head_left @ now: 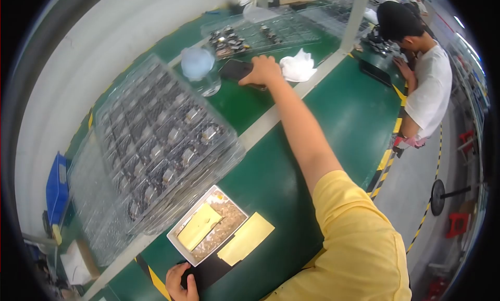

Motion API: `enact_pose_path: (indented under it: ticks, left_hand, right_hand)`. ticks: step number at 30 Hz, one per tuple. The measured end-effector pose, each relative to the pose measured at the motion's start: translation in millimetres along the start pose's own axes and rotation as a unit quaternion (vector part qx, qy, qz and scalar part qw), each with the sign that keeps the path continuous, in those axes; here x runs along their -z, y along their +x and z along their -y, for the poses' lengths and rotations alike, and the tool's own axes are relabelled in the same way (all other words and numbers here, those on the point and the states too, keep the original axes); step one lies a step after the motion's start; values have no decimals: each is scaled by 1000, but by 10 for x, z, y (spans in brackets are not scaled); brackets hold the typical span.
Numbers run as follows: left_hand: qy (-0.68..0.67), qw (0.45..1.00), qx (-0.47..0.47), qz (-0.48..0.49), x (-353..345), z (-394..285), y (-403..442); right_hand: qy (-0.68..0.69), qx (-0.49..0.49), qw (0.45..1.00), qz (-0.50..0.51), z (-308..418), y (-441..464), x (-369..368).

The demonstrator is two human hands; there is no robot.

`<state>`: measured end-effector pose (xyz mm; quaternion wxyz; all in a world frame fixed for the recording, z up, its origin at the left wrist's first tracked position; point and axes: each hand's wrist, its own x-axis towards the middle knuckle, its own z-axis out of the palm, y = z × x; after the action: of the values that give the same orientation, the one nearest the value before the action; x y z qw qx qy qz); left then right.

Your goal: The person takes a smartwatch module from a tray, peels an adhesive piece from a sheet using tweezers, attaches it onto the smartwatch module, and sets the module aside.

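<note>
My right hand (264, 71) reaches far across the bench, thumb and fingers closed round a flat dark object that looks like a smartphone (234, 69). Beside it stands a clear plastic cup (209, 85) with a pale blue cover on top, and to the right lies a crumpled white tissue (298, 66). Low in view, my left hand (181, 283) has its fingers curled at the end of a flat black piece (212, 273). Just above is a white-rimmed box (183, 251) holding brown, mottled material and a yellow strip (200, 226). A second yellow strip (246, 239) lies beside the box.
Stacked clear trays (229, 139) full of small parts take up the left of the green bench (276, 171). Another tray (291, 33) with parts lies at the back. A blue bin (57, 189) stands far left. A person in a white shirt (431, 85) works at right.
</note>
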<state>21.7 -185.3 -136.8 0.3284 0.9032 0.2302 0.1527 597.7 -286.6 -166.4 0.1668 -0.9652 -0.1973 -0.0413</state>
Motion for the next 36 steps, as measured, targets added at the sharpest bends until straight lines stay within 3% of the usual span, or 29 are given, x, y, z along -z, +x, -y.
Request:
enact_pose_path:
  ticks: [7,10,16,25,26,32,36]
  left_hand:
    - [5,1000,-10,-22,-34,40,11]
    - [-12,999,5,-33,-80,63,-33]
    - [27,998,-43,-30,-66,84,-92]
    - [8,993,-119,-15,-93,-77,-167]
    - [9,992,-128,-13,-91,-88,-172]
    - [21,990,-139,-14,-63,-86,-184]
    - [24,991,-130,-7,-65,-76,-158]
  right_hand:
    - [4,-4,1000,31,25,32,19]
    - [-9,21,1000,-17,22,-90,41]
    - [44,88,965,-244,43,-665,15]
    - [172,240,939,-177,229,-2164,159]
    - [187,255,925,-210,220,-2246,176]
    - [323,179,924,-102,210,-2739,443]
    - [459,202,865,-9,250,-2837,467]
